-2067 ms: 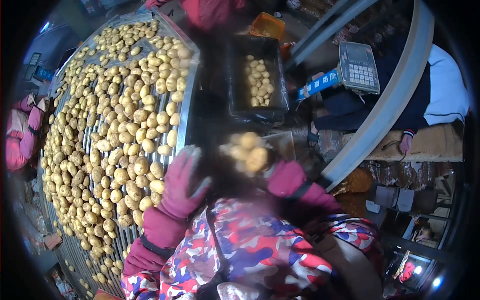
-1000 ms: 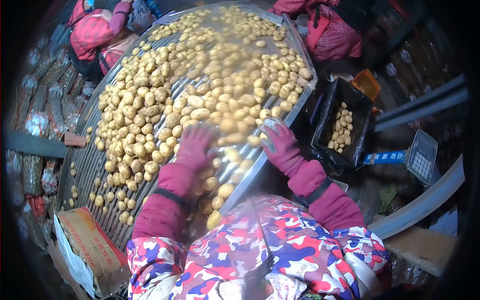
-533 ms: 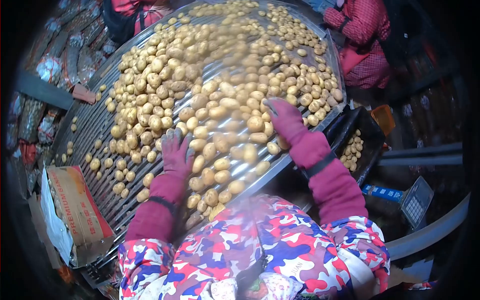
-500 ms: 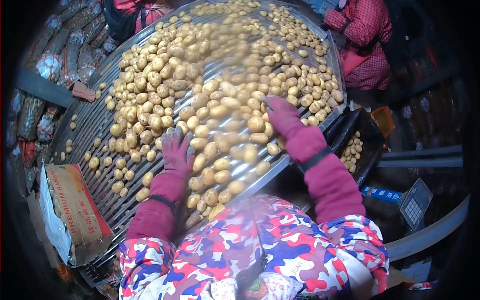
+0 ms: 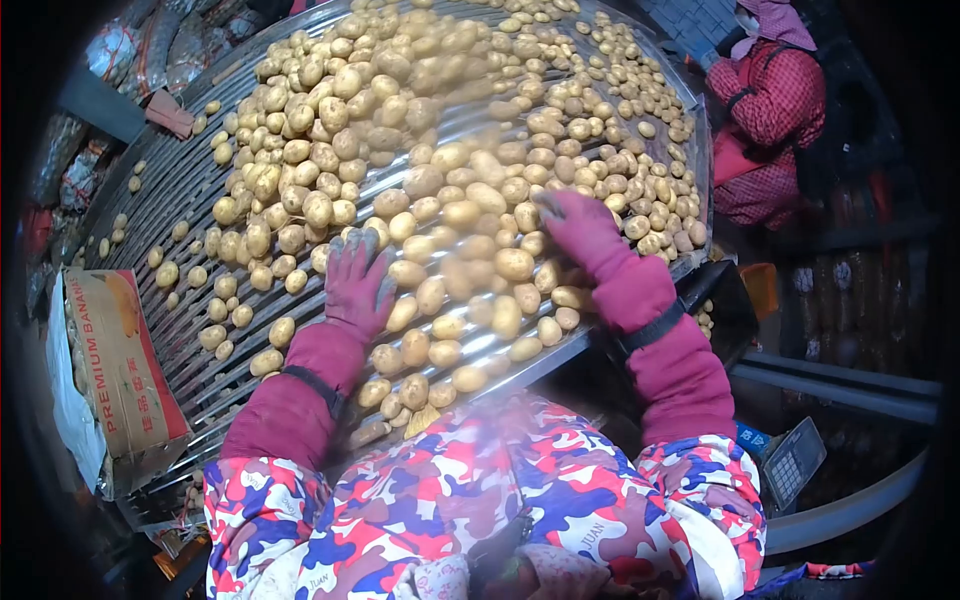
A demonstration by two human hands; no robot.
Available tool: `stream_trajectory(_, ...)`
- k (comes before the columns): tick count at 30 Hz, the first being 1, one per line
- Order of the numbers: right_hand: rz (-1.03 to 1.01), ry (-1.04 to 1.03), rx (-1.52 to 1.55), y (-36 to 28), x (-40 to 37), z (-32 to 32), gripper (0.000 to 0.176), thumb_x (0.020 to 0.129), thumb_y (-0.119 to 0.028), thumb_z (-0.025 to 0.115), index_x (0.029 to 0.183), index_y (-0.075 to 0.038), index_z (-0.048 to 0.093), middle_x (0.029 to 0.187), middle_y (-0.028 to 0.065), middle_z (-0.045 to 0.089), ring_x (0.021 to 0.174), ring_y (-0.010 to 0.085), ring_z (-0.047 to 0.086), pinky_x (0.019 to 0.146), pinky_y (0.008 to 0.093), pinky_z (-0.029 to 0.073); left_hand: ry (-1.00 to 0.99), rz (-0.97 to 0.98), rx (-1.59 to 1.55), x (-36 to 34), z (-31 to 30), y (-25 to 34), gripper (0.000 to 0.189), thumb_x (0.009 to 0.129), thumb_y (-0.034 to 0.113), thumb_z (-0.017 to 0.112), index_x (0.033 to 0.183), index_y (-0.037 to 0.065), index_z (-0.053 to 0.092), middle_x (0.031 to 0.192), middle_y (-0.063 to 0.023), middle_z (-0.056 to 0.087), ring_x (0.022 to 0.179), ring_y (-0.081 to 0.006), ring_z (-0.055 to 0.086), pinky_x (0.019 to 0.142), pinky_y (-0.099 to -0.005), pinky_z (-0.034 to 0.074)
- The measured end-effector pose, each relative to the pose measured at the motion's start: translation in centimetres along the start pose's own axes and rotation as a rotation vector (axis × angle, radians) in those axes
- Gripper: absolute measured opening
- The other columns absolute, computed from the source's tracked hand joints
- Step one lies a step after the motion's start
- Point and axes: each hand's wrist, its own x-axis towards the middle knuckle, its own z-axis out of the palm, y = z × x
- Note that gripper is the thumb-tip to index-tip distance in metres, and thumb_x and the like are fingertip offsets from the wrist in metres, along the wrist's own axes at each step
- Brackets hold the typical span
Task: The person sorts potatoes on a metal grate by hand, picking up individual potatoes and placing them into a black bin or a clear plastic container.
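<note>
My left hand (image 5: 358,285), in a pink glove with greyish fingertips, lies palm down on the slatted metal table (image 5: 255,315), its fingers spread. It rests beside a large heap of potatoes (image 5: 325,150) and touches a few loose ones. My right hand (image 5: 585,232), gloved the same way, reaches over the right part of the potatoes, fingers stretched forward and slightly bent. Nothing shows in its grasp, though its palm side is hidden. Between my hands lie many potatoes (image 5: 514,264), partly blurred by a hazy streak in the view.
A cardboard banana box (image 5: 125,370) stands at the left edge. Across the table on the right is a co-worker (image 5: 770,120) in a red checked jacket. A black sheet (image 5: 730,310), a metal rail (image 5: 840,385) and a keypad device (image 5: 793,462) are at my right.
The view has shifted, so the box sits further left and the co-worker further right and lower. Both hands stay among the potatoes, the right fingers a little more bent.
</note>
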Motion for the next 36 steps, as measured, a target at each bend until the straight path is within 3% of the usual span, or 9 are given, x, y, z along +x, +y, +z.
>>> stream_trajectory(5,-0.433,0.35,-0.039,-1.9,8.0,6.1,0.034,0.092,-0.027,0.065,0.124,-0.017,0.066,0.12,0.0126,0.068,0.111,0.0341,0.065,0.092,0.0452,0.053,0.002,0.008,0.02,0.2,0.2,0.0,0.052,0.091,0.034,0.059,0.136,0.008,0.061,0.153,-0.0209,0.044,0.145,-0.0431,0.035,0.122,-0.0589,0.02)
stream_trajectory(9,-0.289,0.198,-0.225,-2.5,9.5,6.3,0.036,0.094,-0.028,0.061,0.127,-0.017,0.062,0.124,0.0149,0.065,0.114,0.0337,0.064,0.094,0.0465,0.052,-0.035,-0.018,-0.037,0.2,-0.2,0.0,0.051,0.087,0.027,0.064,0.133,0.007,0.063,0.153,-0.0226,0.042,0.144,-0.0494,0.033,0.119,-0.0621,0.024)
stream_trajectory(17,-0.052,0.027,-0.567,-6.7,12.0,4.4,0.034,0.092,-0.025,0.061,0.125,-0.019,0.064,0.124,0.0161,0.062,0.114,0.0332,0.064,0.094,0.0448,0.052,-0.03,0.001,-0.06,0.3,-0.2,-0.3,0.048,0.088,0.031,0.063,0.129,0.006,0.062,0.154,-0.0199,0.043,0.144,-0.0435,0.035,0.12,-0.0615,0.023)
stream_trajectory(20,-0.071,-0.097,-0.57,-6.6,12.9,3.1,0.031,0.092,-0.023,0.059,0.121,-0.022,0.068,0.125,0.015,0.062,0.113,0.0344,0.065,0.094,0.0438,0.052,-0.024,-0.001,-0.052,0.2,-0.4,-0.2,0.049,0.086,0.029,0.065,0.13,0.006,0.062,0.152,-0.0206,0.044,0.143,-0.0446,0.037,0.119,-0.0622,0.024)
stream_trajectory(21,0.015,-0.226,-0.306,-7.8,12.9,1.0,0.031,0.09,-0.023,0.06,0.119,-0.024,0.07,0.124,0.0139,0.062,0.109,0.0363,0.065,0.095,0.0429,0.052,-0.025,-0.002,-0.042,0.3,-0.4,-0.1,0.049,0.086,0.029,0.065,0.129,0.006,0.062,0.152,-0.0206,0.045,0.143,-0.0445,0.037,0.119,-0.0621,0.024)
stream_trajectory(25,-0.296,0.204,-0.23,-8.9,12.9,1.6,0.036,0.086,-0.021,0.063,0.122,-0.021,0.069,0.128,0.0149,0.061,0.113,0.0365,0.063,0.097,0.0437,0.051,-0.054,-0.033,-0.042,0.4,-0.2,0.0,0.048,0.089,0.034,0.061,0.127,0.006,0.063,0.154,-0.0179,0.043,0.146,-0.0399,0.035,0.121,-0.0596,0.022)
stream_trajectory(28,-0.419,0.39,-0.61,-7.9,15.0,9.3,0.034,0.086,-0.023,0.065,0.118,-0.014,0.071,0.13,0.0167,0.059,0.12,0.0376,0.059,0.098,0.0473,0.05,-0.059,-0.021,-0.029,0.3,-0.5,0.1,0.048,0.088,0.034,0.063,0.128,0.006,0.063,0.153,-0.018,0.044,0.144,-0.0409,0.037,0.12,-0.0603,0.023)
stream_trajectory(31,-0.237,0.115,-0.488,-9.8,15.8,7.6,0.03,0.086,-0.023,0.065,0.111,-0.01,0.074,0.13,0.0181,0.057,0.122,0.0389,0.056,0.098,0.0503,0.049,-0.058,-0.002,-0.03,0.5,-0.1,0.0,0.048,0.086,0.031,0.065,0.127,0.005,0.064,0.15,-0.0197,0.046,0.141,-0.0435,0.038,0.12,-0.0614,0.023)
stream_trajectory(36,-0.23,0.128,-0.508,-8.7,16.1,7.3,0.032,0.084,-0.029,0.068,0.108,-0.01,0.075,0.128,0.0173,0.058,0.118,0.0359,0.056,0.098,0.0476,0.049,-0.013,0.033,-0.015,0.9,-0.5,0.3,0.047,0.087,0.032,0.063,0.125,0.005,0.066,0.144,-0.0246,0.051,0.138,-0.046,0.042,0.12,-0.0617,0.023)
